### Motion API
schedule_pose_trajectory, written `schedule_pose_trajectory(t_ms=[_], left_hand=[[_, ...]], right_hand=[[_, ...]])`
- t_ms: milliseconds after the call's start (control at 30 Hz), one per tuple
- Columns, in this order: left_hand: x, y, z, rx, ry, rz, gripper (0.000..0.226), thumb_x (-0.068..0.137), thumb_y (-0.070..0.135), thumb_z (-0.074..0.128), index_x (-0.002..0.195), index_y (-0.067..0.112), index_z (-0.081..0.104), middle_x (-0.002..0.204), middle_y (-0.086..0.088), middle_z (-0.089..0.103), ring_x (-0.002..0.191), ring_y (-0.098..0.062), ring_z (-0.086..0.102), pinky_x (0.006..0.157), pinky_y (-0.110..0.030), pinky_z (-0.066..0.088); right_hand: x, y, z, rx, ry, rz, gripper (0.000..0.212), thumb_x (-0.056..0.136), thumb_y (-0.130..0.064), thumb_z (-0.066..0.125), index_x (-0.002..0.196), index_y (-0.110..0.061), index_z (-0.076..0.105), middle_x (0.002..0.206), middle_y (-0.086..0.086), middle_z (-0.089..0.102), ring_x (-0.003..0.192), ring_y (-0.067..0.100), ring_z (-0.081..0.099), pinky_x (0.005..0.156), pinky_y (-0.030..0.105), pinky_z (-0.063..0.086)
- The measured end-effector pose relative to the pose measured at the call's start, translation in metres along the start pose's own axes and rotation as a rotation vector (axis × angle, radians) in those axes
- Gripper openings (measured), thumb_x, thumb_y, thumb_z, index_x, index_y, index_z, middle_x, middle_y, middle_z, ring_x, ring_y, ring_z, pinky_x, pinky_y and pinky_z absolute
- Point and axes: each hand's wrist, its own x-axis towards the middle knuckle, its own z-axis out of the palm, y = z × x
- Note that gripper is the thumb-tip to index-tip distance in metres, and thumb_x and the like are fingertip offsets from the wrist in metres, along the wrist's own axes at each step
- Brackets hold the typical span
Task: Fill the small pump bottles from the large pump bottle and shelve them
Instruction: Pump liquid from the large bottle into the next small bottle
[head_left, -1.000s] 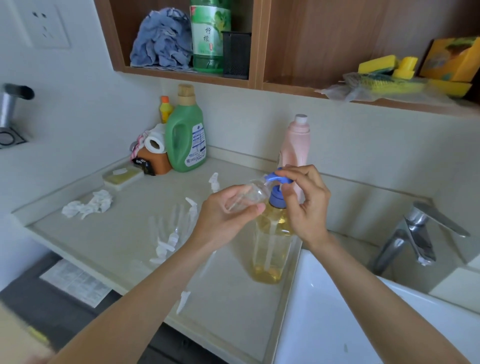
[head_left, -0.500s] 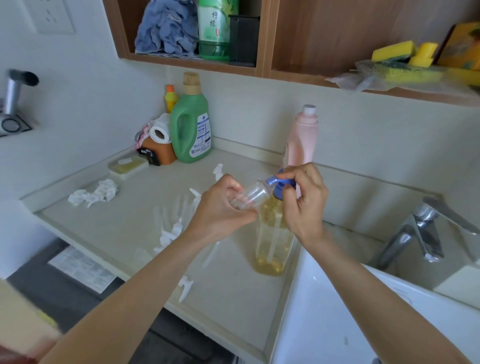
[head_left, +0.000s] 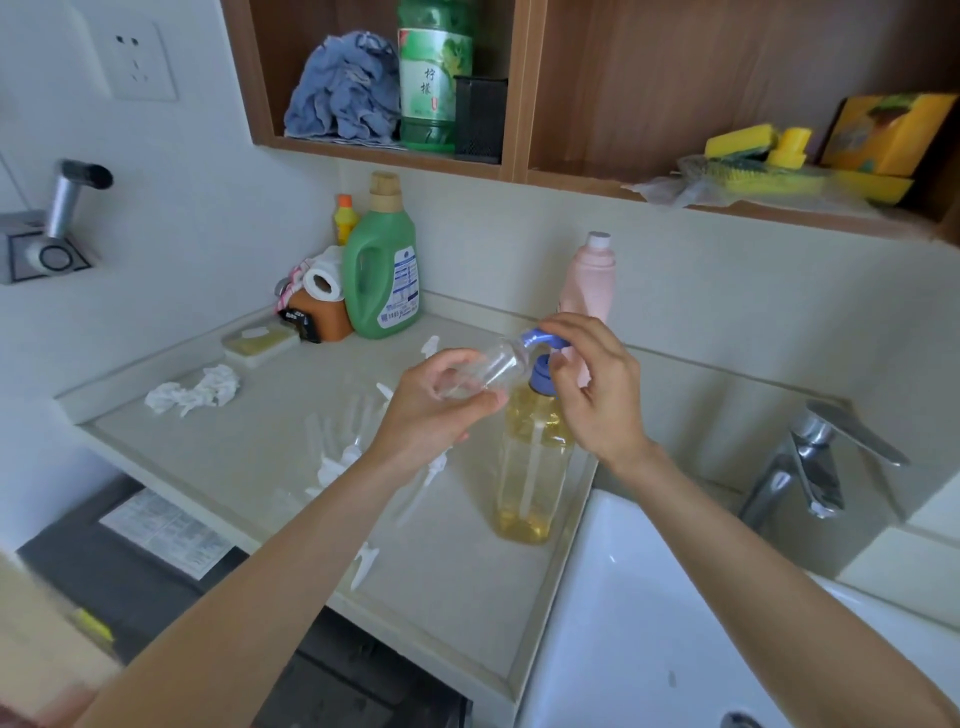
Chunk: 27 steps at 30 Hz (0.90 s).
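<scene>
Since a moment ago, your pump head (head_left: 543, 340) has risen. Large pump bottle (head_left: 530, 462) stands on the counter (head_left: 249, 457) beside the sink (head_left: 639, 597). Your right hand (head_left: 597, 395) fingers curl over the pump; your left hand (head_left: 441, 410) grips the tilted small bottle (head_left: 493, 366) at the spout.

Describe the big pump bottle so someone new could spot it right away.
Find the white sink; the pump bottle stands on the counter at its left edge. Unlike the green jug and pink bottle behind, it's clear, with yellow liquid and a blue pump.
</scene>
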Motion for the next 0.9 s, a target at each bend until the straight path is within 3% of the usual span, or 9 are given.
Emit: schedule_pose_trajectory(t_ms=[100,200,333,433,567,633,733,900], left_hand=[[0.001,-0.007,0.003,-0.015,-0.01,-0.073,0.04,0.075,0.017,0.079,0.106,0.023,0.053,0.099,-0.002,0.068,0.066,-0.006,0.056,0.058,-0.025,0.047],[0.0,-0.016,0.005,-0.033,-0.007,-0.124,0.034,0.077,0.01,0.076,0.1,0.016,0.051,0.092,0.0,0.066,0.068,-0.013,0.053,0.059,-0.025,0.046],[-0.002,-0.018,0.002,-0.072,-0.02,-0.119,0.03,0.076,0.005,0.076,0.092,0.012,0.051,0.086,0.005,0.064,0.064,-0.007,0.055,0.055,-0.022,0.044],[-0.004,-0.014,0.0,-0.082,-0.019,-0.113,0.03,0.076,0.007,0.077,0.092,0.011,0.052,0.091,0.0,0.065,0.065,-0.011,0.054,0.057,-0.024,0.044],[-0.007,-0.007,0.0,-0.172,-0.017,-0.125,0.027,0.078,0.01,0.076,0.095,0.009,0.056,0.083,0.0,0.063,0.06,-0.017,0.049,0.054,-0.023,0.046],[-0.009,-0.005,0.0,-0.189,-0.01,-0.123,0.025,0.08,0.015,0.075,0.098,0.009,0.06,0.075,0.006,0.062,0.063,-0.016,0.051,0.054,-0.022,0.047],[-0.011,-0.004,-0.001,-0.167,-0.004,-0.115,0.031,0.082,0.023,0.073,0.107,0.008,0.063,0.078,0.005,0.061,0.062,-0.012,0.054,0.056,-0.02,0.047],[-0.009,-0.005,-0.001,-0.208,0.0,-0.107,0.025,0.086,0.022,0.068,0.106,0.006,0.065,0.079,-0.002,0.058,0.058,-0.009,0.053,0.054,-0.02,0.043]], right_hand=[[-0.01,-0.005,0.011,0.075,0.087,0.044,0.032,0.083,-0.009,0.044,0.101,0.005,0.067,0.107,0.011,0.064,0.101,0.02,0.058,0.084,0.007,0.04],[-0.017,-0.003,0.018,0.08,0.104,0.027,0.035,0.075,-0.005,0.04,0.096,0.005,0.066,0.103,0.006,0.061,0.097,0.024,0.059,0.084,0.013,0.043],[-0.018,0.003,0.02,0.027,0.104,0.016,0.034,0.072,-0.005,0.038,0.09,0.004,0.066,0.094,0.011,0.065,0.092,0.02,0.055,0.085,0.011,0.038],[-0.016,-0.003,0.02,-0.004,0.097,0.047,0.032,0.072,-0.007,0.039,0.089,0.001,0.066,0.092,0.009,0.064,0.088,0.021,0.054,0.082,0.011,0.038],[-0.004,-0.012,0.006,-0.005,0.038,0.022,0.03,0.077,-0.006,0.044,0.095,-0.001,0.068,0.096,0.004,0.062,0.091,0.016,0.054,0.079,0.001,0.034],[0.003,-0.012,0.0,-0.013,-0.006,0.013,0.03,0.079,-0.006,0.046,0.098,-0.003,0.068,0.1,0.005,0.061,0.094,0.015,0.055,0.082,0.002,0.034],[0.008,-0.009,0.0,-0.017,-0.061,0.021,0.033,0.083,-0.014,0.044,0.1,-0.003,0.07,0.106,0.001,0.06,0.098,0.018,0.058,0.084,0.001,0.034],[-0.006,-0.007,0.01,0.042,-0.005,0.039,0.028,0.086,0.003,0.051,0.109,0.004,0.066,0.115,0.019,0.06,0.108,0.016,0.054,0.087,0.0,0.034]])
